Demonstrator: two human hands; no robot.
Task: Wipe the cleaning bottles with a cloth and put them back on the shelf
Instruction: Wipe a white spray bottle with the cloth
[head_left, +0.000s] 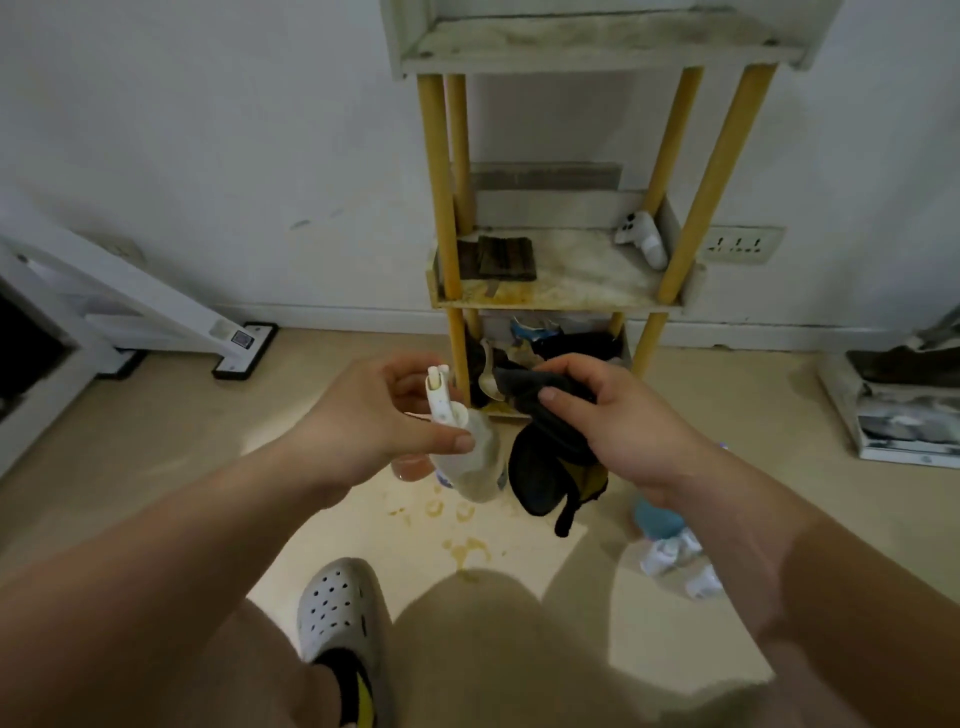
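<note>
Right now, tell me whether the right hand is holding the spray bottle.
No, the right hand grips the cloth, while the left hand holds the spray bottle near its top.

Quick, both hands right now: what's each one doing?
Left hand: grips the spray bottle at its neck.
Right hand: pinches the dark cloth.

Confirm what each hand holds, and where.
Left hand grips the bottle at its neck. Right hand pinches the cloth near its top; the rest hangs.
</note>
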